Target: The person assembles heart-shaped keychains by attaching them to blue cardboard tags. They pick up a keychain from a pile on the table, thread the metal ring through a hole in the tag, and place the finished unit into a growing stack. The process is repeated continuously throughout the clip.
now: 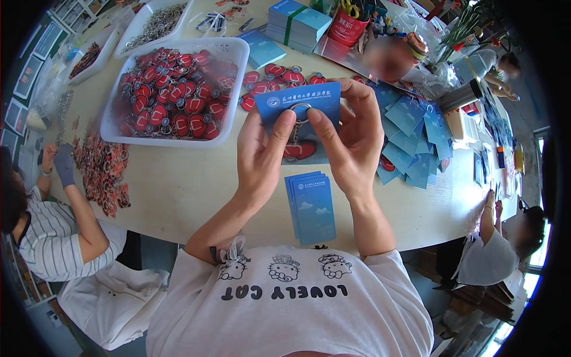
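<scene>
Head view: left grip [260, 152] and right grip [357, 143] clamped on card [306, 94], keychain [299, 151] partly hidden.

Left fingers [282, 128], right fingers [325, 131] hold blue card [329, 94], red keychain [300, 150]; stacked cards [315, 215] nearer torso [288, 315].

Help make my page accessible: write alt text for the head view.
A person's left hand and right hand hold a blue card and red keychain, thumbs on its ring. The table holds a white tub of red keychains and more blue cards.
</scene>
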Available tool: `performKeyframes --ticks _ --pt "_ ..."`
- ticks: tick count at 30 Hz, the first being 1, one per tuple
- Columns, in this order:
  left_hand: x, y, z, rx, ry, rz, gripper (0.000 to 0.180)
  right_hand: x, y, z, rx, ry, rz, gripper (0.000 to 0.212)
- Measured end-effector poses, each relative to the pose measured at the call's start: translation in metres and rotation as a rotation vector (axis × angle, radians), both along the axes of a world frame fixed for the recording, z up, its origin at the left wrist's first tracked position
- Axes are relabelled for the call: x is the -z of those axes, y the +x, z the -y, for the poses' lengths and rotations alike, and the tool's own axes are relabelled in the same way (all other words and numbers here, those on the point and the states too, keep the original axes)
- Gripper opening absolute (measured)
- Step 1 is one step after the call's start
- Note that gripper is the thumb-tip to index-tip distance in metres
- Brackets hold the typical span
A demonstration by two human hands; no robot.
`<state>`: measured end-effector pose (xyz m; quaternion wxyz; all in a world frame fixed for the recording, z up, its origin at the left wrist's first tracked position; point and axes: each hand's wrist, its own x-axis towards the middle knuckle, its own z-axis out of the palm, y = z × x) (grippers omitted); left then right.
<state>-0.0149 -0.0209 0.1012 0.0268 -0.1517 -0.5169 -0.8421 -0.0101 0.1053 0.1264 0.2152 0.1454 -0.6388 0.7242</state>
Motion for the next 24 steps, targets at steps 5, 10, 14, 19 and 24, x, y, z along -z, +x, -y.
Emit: performKeyframes --ticks 5,10,14,19,24 --pt "0.005 -0.004 0.000 0.020 0.005 0.052 0.026 0.003 -0.001 -0.003 0.028 0.149 0.013 0.044" --pt "0.023 -0.006 -0.005 0.068 0.017 0.078 0.028 0.014 0.000 -0.011 0.011 0.221 0.150 0.044" --pt "0.051 -0.001 -0.012 0.133 -0.138 0.085 0.041 0.034 0.003 -0.043 -0.044 0.229 0.199 0.051" --pt "0.094 0.024 0.015 -0.009 -1.344 -0.396 0.061 0.012 0.015 -0.167 0.360 0.261 0.249 0.050" --pt "0.096 0.039 0.008 0.201 -1.409 -0.343 0.054 0.026 -0.004 -0.226 1.263 1.204 0.055 0.050"
